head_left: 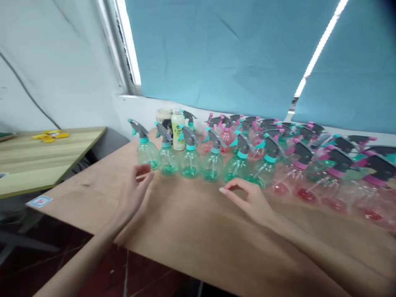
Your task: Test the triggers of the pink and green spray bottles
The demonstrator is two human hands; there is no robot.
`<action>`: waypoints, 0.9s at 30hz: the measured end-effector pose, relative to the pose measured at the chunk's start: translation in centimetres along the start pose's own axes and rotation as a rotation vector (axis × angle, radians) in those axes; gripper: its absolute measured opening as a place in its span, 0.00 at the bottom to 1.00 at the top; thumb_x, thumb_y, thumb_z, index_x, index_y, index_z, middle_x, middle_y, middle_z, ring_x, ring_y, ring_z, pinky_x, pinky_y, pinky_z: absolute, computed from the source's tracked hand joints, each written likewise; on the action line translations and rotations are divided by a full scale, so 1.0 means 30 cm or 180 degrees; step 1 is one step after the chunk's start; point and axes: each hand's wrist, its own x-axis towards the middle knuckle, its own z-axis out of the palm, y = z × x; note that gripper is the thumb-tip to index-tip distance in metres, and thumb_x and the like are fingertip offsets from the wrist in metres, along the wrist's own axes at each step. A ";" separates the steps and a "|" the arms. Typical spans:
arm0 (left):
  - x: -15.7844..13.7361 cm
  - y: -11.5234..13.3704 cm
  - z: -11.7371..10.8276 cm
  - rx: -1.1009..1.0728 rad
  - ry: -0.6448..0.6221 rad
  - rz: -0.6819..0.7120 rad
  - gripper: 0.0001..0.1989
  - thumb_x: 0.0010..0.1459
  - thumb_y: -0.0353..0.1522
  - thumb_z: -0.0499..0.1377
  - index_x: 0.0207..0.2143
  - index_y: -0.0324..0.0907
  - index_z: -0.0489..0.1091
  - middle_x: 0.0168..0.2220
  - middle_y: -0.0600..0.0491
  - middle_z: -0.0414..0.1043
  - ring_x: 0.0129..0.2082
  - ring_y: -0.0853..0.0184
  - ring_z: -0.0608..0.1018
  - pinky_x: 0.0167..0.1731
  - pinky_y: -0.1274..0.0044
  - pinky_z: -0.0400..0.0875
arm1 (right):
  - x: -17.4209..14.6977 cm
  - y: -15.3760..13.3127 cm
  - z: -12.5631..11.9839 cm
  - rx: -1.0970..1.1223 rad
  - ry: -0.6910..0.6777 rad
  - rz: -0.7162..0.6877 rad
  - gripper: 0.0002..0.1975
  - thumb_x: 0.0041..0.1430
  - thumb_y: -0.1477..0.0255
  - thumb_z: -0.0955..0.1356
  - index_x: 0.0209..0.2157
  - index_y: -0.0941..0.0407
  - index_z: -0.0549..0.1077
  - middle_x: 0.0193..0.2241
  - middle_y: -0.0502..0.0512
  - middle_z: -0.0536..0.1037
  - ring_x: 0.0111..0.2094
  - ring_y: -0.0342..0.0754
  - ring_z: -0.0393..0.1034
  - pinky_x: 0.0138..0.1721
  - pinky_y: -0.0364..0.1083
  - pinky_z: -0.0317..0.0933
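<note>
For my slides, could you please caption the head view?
Two bare hands before green and pink spray bottles on a brown table.

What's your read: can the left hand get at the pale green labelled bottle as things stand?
Probably not straight across: front-row green spray bottles stand between the left hand and the pale green labelled bottle, though its cap looks unobstructed from above.

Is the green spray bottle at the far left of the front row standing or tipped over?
Upright: the green spray bottle stands on the table, with its gray spray head at the top.
</note>
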 end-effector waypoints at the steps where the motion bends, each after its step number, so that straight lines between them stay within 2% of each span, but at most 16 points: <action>1: 0.036 -0.018 -0.030 0.0032 0.0185 -0.0031 0.18 0.59 0.43 0.57 0.47 0.41 0.64 0.49 0.45 0.71 0.51 0.54 0.75 0.47 0.63 0.72 | 0.013 -0.013 0.044 0.0071 -0.0112 -0.0019 0.10 0.61 0.64 0.67 0.30 0.54 0.72 0.29 0.51 0.78 0.33 0.48 0.73 0.36 0.46 0.65; 3: 0.101 -0.050 -0.074 0.0103 0.0455 -0.0108 0.23 0.56 0.42 0.59 0.49 0.39 0.63 0.52 0.42 0.68 0.54 0.53 0.71 0.49 0.62 0.70 | 0.033 -0.036 0.120 0.0187 -0.0305 -0.0066 0.09 0.61 0.65 0.67 0.30 0.54 0.73 0.29 0.50 0.78 0.33 0.47 0.73 0.36 0.46 0.65; 6: 0.182 -0.098 -0.095 0.0192 0.0626 -0.0247 0.29 0.52 0.40 0.62 0.52 0.34 0.62 0.53 0.36 0.66 0.54 0.50 0.71 0.49 0.63 0.69 | 0.057 -0.066 0.207 0.0343 -0.0516 -0.0136 0.07 0.60 0.67 0.67 0.31 0.54 0.74 0.30 0.50 0.79 0.34 0.46 0.73 0.38 0.45 0.65; 11: 0.280 -0.145 -0.061 0.0213 0.0443 -0.0239 0.35 0.51 0.43 0.64 0.56 0.33 0.61 0.57 0.34 0.65 0.55 0.49 0.71 0.51 0.64 0.66 | 0.084 -0.095 0.299 0.0442 -0.0801 -0.0116 0.06 0.61 0.67 0.67 0.32 0.54 0.75 0.32 0.49 0.80 0.35 0.46 0.73 0.37 0.45 0.63; 14: 0.324 -0.135 -0.034 0.0213 0.0247 -0.0097 0.35 0.52 0.46 0.62 0.57 0.37 0.61 0.57 0.38 0.66 0.56 0.50 0.70 0.52 0.63 0.65 | 0.086 -0.094 0.332 0.0475 -0.0937 -0.0113 0.07 0.60 0.65 0.68 0.32 0.54 0.75 0.32 0.49 0.80 0.35 0.46 0.73 0.37 0.45 0.63; 17: 0.355 -0.119 -0.011 0.0265 0.0088 0.0003 0.31 0.53 0.48 0.61 0.54 0.40 0.65 0.54 0.43 0.70 0.55 0.50 0.70 0.52 0.63 0.64 | 0.078 -0.085 0.348 0.0490 -0.1020 -0.0129 0.07 0.59 0.65 0.69 0.31 0.54 0.74 0.31 0.49 0.79 0.34 0.45 0.73 0.37 0.45 0.62; 20: 0.369 -0.104 -0.010 0.0362 0.0006 -0.0003 0.28 0.53 0.48 0.60 0.50 0.40 0.67 0.47 0.45 0.74 0.50 0.50 0.74 0.49 0.63 0.66 | 0.068 -0.077 0.344 0.0501 -0.1025 -0.0123 0.08 0.59 0.65 0.69 0.31 0.54 0.73 0.31 0.49 0.79 0.34 0.44 0.73 0.37 0.44 0.62; 24: 0.340 -0.073 -0.072 0.0479 -0.0035 0.0074 0.25 0.52 0.48 0.61 0.45 0.41 0.68 0.44 0.46 0.75 0.46 0.52 0.76 0.48 0.64 0.66 | 0.056 -0.072 0.301 0.0497 -0.0985 -0.0122 0.07 0.59 0.65 0.69 0.31 0.54 0.73 0.32 0.49 0.79 0.36 0.44 0.73 0.39 0.45 0.63; 27: 0.265 -0.040 -0.139 0.0565 -0.0006 0.0063 0.24 0.53 0.49 0.60 0.46 0.42 0.67 0.45 0.46 0.75 0.47 0.51 0.76 0.48 0.63 0.67 | 0.045 -0.060 0.245 0.0419 -0.0944 -0.0074 0.07 0.60 0.65 0.69 0.32 0.54 0.73 0.34 0.49 0.79 0.37 0.45 0.74 0.42 0.46 0.63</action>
